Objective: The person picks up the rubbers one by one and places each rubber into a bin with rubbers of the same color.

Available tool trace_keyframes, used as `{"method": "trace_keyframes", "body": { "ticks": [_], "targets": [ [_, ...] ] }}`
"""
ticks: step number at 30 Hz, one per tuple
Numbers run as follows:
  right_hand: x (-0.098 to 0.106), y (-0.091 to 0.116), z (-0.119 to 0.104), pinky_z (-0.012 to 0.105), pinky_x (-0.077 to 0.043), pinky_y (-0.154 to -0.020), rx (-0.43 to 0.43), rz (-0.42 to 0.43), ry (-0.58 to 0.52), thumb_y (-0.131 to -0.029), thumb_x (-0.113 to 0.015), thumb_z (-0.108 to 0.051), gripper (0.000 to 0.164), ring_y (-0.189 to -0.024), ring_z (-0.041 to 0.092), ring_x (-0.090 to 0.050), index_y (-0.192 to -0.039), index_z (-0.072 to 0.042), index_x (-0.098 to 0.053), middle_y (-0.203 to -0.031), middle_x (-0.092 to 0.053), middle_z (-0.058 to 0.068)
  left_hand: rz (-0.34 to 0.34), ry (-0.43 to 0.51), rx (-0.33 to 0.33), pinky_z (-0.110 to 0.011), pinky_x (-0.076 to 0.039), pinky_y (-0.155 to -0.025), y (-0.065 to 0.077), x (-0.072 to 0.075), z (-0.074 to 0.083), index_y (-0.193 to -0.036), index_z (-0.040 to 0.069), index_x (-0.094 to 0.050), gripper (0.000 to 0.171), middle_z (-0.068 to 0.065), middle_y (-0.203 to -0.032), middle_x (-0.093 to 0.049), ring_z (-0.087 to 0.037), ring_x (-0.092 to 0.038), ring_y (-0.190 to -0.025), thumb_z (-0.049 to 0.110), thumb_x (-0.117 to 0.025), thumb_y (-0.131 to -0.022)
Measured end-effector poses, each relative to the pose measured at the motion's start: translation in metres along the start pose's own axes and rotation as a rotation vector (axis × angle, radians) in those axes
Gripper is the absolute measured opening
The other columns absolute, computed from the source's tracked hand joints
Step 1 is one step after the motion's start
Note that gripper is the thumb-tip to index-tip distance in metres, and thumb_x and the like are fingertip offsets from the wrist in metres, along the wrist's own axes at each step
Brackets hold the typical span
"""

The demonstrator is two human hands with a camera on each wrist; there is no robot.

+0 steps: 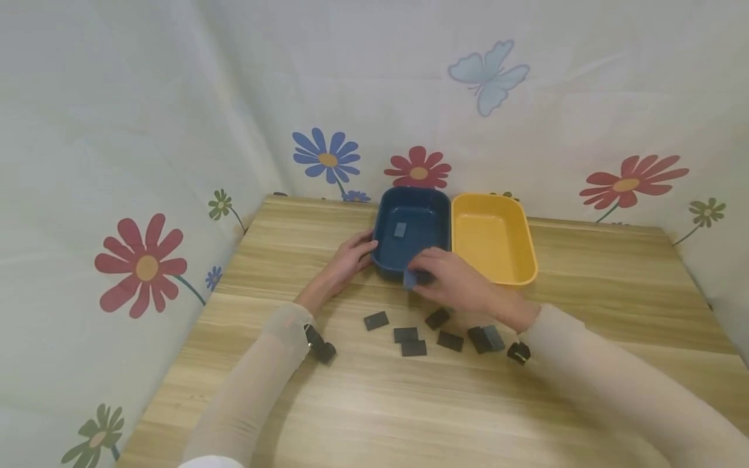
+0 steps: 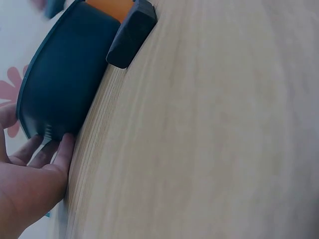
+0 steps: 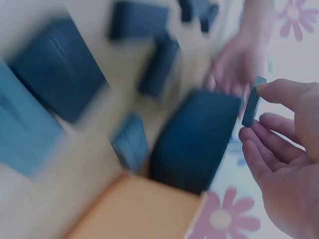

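Note:
My right hand point(image 1: 453, 279) pinches a small blue-grey domino-shaped tile point(image 3: 253, 102) between thumb and fingertips, above the near rim of the blue bin point(image 1: 383, 218). The tile is thin and stands on edge in the right wrist view. My left hand point(image 1: 350, 257) rests against the bin's left end; its fingers touch the outer wall and its thumb lies by the rim. One lighter tile point(image 1: 400, 230) lies inside the blue bin. Several dark tiles point(image 1: 376, 320) lie flat on the table in front, with a greyer tile point(image 1: 494, 338) touching a dark one at the right.
A yellow bin point(image 1: 497, 244) stands right beside the blue one, its side against it. Both are at the back of the wood-grain table point(image 1: 374, 409), near a flowered cloth backdrop point(image 1: 374, 78). Some tiles lie close to my right forearm.

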State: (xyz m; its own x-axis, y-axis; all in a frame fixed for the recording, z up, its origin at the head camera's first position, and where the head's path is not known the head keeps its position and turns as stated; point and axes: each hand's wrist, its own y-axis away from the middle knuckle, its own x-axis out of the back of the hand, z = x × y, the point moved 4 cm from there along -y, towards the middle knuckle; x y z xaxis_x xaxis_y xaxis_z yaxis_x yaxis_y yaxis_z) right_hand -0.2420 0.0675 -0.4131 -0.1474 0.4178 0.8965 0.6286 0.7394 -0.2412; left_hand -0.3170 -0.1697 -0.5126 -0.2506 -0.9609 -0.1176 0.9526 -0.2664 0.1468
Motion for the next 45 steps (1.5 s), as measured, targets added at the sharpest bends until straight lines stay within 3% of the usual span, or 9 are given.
{"method": "trace_keyframes", "body": {
  "ticks": [5,11,17,23,31,37,41,45],
  "targets": [
    [0.019,-0.037,0.034,0.046,-0.055,-0.104,-0.103,0.028,0.024,-0.093,-0.084,-0.017,0.037,-0.113,0.03,-0.067,-0.124,-0.001,-0.072,-0.12,-0.073,0.014,0.01,0.011,0.0,-0.034,-0.044,-0.117,0.0,0.002,0.002,-0.164,0.006,-0.035,0.062,-0.012,-0.168,-0.036,-0.025,-0.046,-0.148,0.026,-0.059,-0.111],
    [0.015,-0.07,0.073,0.049,-0.055,-0.104,-0.174,-0.033,0.086,-0.094,-0.082,-0.014,0.036,-0.109,0.035,-0.067,-0.124,0.003,-0.071,-0.118,-0.073,0.019,0.012,0.016,-0.003,-0.033,-0.045,-0.116,0.0,0.001,0.001,-0.163,0.005,-0.035,0.062,-0.012,-0.168,-0.037,-0.025,-0.047,-0.148,0.025,-0.059,-0.11],
    [0.002,-0.084,0.094,0.047,-0.056,-0.103,-0.254,-0.131,0.146,-0.097,-0.079,-0.016,0.035,-0.108,0.034,-0.066,-0.126,0.002,-0.069,-0.118,-0.072,0.019,0.013,0.014,-0.004,-0.033,-0.046,-0.116,0.003,0.0,0.001,-0.163,0.004,-0.036,0.062,-0.014,-0.167,-0.038,-0.026,-0.048,-0.147,0.026,-0.059,-0.11],
    [-0.005,-0.09,0.104,0.046,-0.057,-0.098,-0.274,-0.184,0.187,-0.097,-0.079,-0.017,0.034,-0.101,0.032,-0.065,-0.124,0.002,-0.071,-0.111,-0.072,0.017,0.024,0.005,-0.004,-0.032,-0.047,-0.114,0.003,0.0,0.0,-0.163,0.006,-0.037,0.061,-0.013,-0.167,-0.039,-0.025,-0.05,-0.146,0.027,-0.059,-0.11],
    [-0.008,-0.091,0.106,0.046,-0.058,-0.094,-0.289,-0.224,0.22,-0.097,-0.079,-0.017,0.029,-0.097,0.031,-0.065,-0.119,0.001,-0.073,-0.106,-0.072,0.015,0.017,0.006,0.002,-0.031,-0.046,-0.114,0.002,-0.001,-0.001,-0.163,0.005,-0.036,0.061,-0.013,-0.167,-0.038,-0.023,-0.048,-0.148,0.027,-0.058,-0.111],
    [0.013,-0.083,0.091,0.05,-0.054,-0.104,-0.222,-0.116,0.137,-0.093,-0.081,-0.014,0.038,-0.109,0.038,-0.065,-0.123,0.006,-0.071,-0.117,-0.07,0.023,0.008,0.03,-0.005,-0.032,-0.046,-0.115,0.001,-0.004,0.001,-0.163,0.004,-0.035,0.06,-0.014,-0.167,-0.038,-0.025,-0.048,-0.148,0.025,-0.057,-0.111],
    [0.038,-0.064,0.065,0.052,-0.052,-0.105,-0.155,-0.053,0.061,-0.093,-0.082,-0.015,0.04,-0.113,0.038,-0.064,-0.125,0.005,-0.071,-0.121,-0.07,0.023,0.011,0.034,-0.004,-0.034,-0.045,-0.116,0.001,-0.002,0.003,-0.163,0.004,-0.035,0.061,-0.013,-0.167,-0.038,-0.026,-0.048,-0.147,0.025,-0.058,-0.111],
    [0.055,-0.031,0.039,0.05,-0.055,-0.102,-0.149,-0.032,0.003,-0.094,-0.083,-0.019,0.04,-0.112,0.034,-0.065,-0.127,0.002,-0.071,-0.121,-0.071,0.017,0.017,0.02,0.006,-0.033,-0.045,-0.116,0.0,-0.001,0.001,-0.164,0.005,-0.036,0.062,-0.012,-0.168,-0.038,-0.025,-0.049,-0.147,0.027,-0.059,-0.11]
  ]
}}
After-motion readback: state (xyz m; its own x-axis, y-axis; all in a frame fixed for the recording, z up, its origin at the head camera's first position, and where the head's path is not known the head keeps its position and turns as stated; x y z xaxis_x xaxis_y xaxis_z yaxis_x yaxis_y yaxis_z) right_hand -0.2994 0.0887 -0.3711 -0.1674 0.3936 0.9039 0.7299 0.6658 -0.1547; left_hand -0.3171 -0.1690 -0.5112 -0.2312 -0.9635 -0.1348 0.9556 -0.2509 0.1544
